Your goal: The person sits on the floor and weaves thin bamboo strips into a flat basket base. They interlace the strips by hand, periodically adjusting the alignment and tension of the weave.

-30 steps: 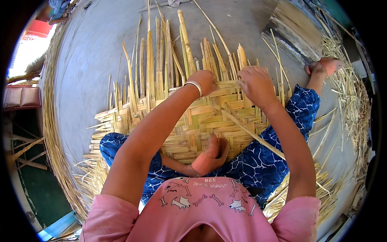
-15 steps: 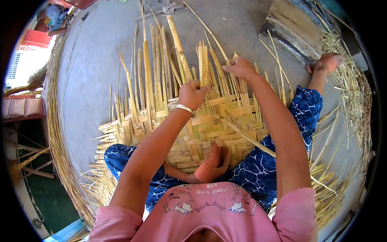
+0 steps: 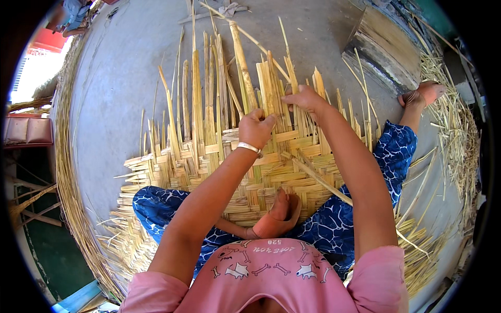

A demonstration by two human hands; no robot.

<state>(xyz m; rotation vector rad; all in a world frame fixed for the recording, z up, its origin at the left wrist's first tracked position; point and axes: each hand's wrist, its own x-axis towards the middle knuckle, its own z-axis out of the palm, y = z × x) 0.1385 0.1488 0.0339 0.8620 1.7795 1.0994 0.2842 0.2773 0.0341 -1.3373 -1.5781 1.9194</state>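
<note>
A partly woven mat of flat, yellowish reed strips (image 3: 250,172) lies on the floor in front of me, its loose strip ends fanning out on the far side. My left hand (image 3: 255,129) is closed on a bundle of upright reed strips (image 3: 267,86) at the weave's far edge, with a bracelet on its wrist. Just to the right, my right hand (image 3: 305,99) has its fingers pinched on a long thin reed strip (image 3: 250,39) that slants away to the far left. My bare foot (image 3: 280,208) rests on the near part of the mat.
A loose reed (image 3: 318,177) lies across the mat's right side. A worn wooden block (image 3: 389,44) stands at the far right, beside scattered straw (image 3: 449,104). Long reeds (image 3: 68,156) line the left side. Another person (image 3: 73,15) is at the far left.
My right hand has shifted slightly left, closer to my left hand. The far end of the long thin strip has swung to the left. My left hand keeps to the same bundle.
</note>
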